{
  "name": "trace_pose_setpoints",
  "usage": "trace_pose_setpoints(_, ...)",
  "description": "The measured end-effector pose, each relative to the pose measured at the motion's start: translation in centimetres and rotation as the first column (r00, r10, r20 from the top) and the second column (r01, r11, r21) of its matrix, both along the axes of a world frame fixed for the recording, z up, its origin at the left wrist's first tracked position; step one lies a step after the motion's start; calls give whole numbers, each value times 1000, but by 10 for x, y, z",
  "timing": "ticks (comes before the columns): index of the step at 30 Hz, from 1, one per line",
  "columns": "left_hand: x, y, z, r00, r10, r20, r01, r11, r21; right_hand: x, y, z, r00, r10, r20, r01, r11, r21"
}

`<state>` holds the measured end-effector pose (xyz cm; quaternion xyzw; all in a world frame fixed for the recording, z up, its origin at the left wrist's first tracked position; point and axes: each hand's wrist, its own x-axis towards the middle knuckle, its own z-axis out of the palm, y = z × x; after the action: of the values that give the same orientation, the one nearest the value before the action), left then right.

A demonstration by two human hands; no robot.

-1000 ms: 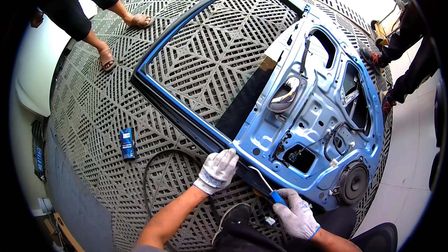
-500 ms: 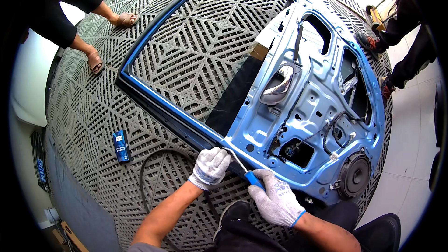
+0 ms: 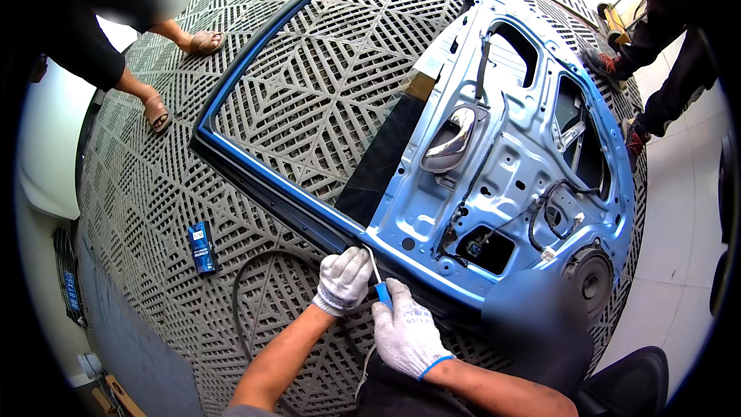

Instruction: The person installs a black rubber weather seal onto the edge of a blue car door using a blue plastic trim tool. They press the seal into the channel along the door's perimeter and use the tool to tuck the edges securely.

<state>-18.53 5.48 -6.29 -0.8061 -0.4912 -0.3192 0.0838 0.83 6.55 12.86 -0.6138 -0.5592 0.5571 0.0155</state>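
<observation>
A blue car door (image 3: pixel 463 208) lies flat with its inner side up. My left hand (image 3: pixel 343 279), in a white knit glove, is closed against its lower frame edge, by the corner of the window opening. A black rubber strip (image 3: pixel 241 293) loops over the floor up to that hand; what the fingers pinch is hidden. My right hand (image 3: pixel 407 328), gloved too, is closed round the blue handle of a hooked pry tool (image 3: pixel 384 292). The tool's bent metal shaft reaches the door edge beside my left fingers.
A blue packet (image 3: pixel 201 249) lies left on the grey slatted floor mat (image 3: pixel 154 185). Sandalled feet (image 3: pixel 157 114) of one person stand far left; another person's shoes (image 3: pixel 602 62) are far right. The door carries a round speaker (image 3: pixel 593 282) and loose wiring. A blurred patch covers its near right edge.
My right hand has moved left with the pry tool, closer to my left hand, and the handle stands more upright. My left hand has shifted only slightly, and stays at the door edge.
</observation>
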Motion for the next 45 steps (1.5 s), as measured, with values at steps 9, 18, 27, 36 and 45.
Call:
trace_pose_setpoints(9,3,-1,-14,999,26,-37,-25,999,35,-6,18,-26,995,-6,-96,4,1000,-20)
trace_pose_setpoints(18,-6,19,29,996,88,-3,-88,996,28,54,90,-28,906,406,-117,-410,912,-10)
trace_pose_setpoints(27,-39,62,84,987,-137,-81,109,954,-278,62,98,-21,807,582,-95,-581,813,45)
trace_pose_setpoints(36,-33,67,114,961,-156,-228,17,857,-515,66,87,-28,773,632,-51,-623,772,122)
trace_pose_setpoints(45,-43,76,123,948,-207,-242,58,859,-509,92,89,-24,781,617,102,-620,742,256)
